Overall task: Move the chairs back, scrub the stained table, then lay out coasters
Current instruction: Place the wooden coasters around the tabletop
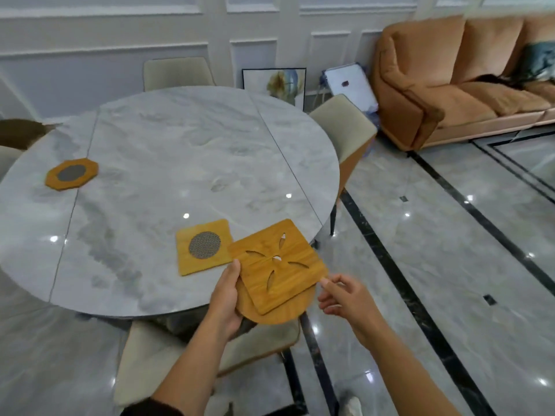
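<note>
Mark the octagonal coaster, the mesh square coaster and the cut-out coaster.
octagonal coaster (72, 174), head view, its grey centre
mesh square coaster (204, 245), head view, its mesh disc
cut-out coaster (291, 279), head view, bare wood between slots

No writing can be read anywhere; the small dark mark on the white panel (350, 85) is too blurred.

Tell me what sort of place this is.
Most likely a home's open dining and living area: a round marble-look table with padded chairs around it, and an orange sofa by the panelled wall.
</note>
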